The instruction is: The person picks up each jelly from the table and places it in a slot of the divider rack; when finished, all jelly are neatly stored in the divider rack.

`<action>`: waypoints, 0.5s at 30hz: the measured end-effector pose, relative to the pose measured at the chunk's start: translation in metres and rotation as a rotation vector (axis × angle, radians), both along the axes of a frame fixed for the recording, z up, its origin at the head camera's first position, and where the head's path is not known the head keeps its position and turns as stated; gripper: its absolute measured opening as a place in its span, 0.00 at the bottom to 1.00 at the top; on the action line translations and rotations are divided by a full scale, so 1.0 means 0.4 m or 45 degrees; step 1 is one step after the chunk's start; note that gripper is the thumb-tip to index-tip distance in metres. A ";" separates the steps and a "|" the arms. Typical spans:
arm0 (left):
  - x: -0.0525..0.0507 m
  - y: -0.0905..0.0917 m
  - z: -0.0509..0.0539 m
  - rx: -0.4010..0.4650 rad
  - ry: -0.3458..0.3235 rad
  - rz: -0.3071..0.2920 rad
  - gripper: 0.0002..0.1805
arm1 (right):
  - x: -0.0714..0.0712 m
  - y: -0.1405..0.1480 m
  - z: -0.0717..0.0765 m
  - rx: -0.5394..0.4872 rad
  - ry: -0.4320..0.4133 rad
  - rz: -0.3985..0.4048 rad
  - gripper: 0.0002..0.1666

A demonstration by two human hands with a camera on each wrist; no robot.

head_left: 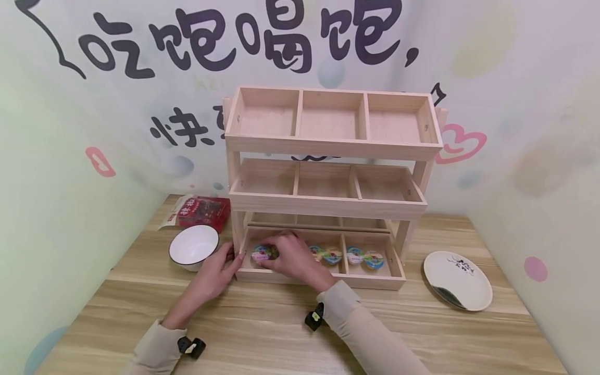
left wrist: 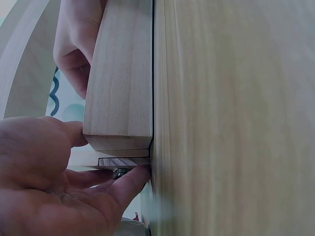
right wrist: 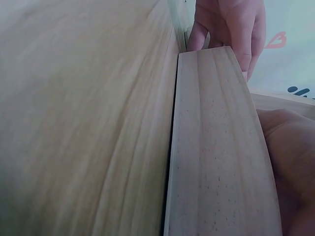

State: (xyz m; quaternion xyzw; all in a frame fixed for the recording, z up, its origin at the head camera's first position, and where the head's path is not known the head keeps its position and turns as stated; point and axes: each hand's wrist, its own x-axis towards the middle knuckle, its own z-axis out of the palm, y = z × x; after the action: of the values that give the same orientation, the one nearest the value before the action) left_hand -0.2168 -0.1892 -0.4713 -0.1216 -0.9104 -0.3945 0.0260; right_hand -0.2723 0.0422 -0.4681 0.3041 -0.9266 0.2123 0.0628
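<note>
A three-tier wooden shelf (head_left: 328, 148) stands on the table, its trays split into compartments. My left hand (head_left: 216, 275) grips the left end of the bottom tray (head_left: 323, 281); in the left wrist view its thumb (left wrist: 74, 132) lies at the front corner and its fingers reach round the end. Over the bottom tray's left compartment, my right hand (head_left: 295, 255) pinches a jelly cup, mostly hidden by the fingers, beside another jelly cup (head_left: 260, 253). More jelly cups (head_left: 333, 255) sit in the middle compartment, and two, including a blue-rimmed jelly cup (head_left: 373, 260), in the right one.
Left of the shelf stands a white bowl (head_left: 194, 245) with a dark rim, near the left hand. Behind it lies a red food package (head_left: 204, 212). A pale plate (head_left: 458, 278) with dark markings rests on the table to the right. A printed cloth hangs behind the shelf.
</note>
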 end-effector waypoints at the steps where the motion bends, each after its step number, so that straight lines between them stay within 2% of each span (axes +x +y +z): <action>1: 0.000 0.000 0.000 0.000 -0.001 -0.001 0.25 | 0.000 0.000 0.001 -0.002 -0.003 -0.001 0.27; 9: 0.001 -0.002 0.000 0.015 0.002 -0.006 0.26 | 0.003 0.000 0.003 -0.006 -0.020 -0.018 0.27; 15: -0.006 -0.004 -0.018 0.004 0.131 -0.024 0.25 | 0.004 0.004 0.004 -0.011 -0.012 -0.028 0.27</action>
State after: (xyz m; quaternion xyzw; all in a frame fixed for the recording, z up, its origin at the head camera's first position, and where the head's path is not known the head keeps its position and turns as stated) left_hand -0.2190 -0.1910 -0.4785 -0.1504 -0.9061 -0.3894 0.0692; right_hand -0.2708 0.0438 -0.4667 0.2925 -0.9292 0.2171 0.0621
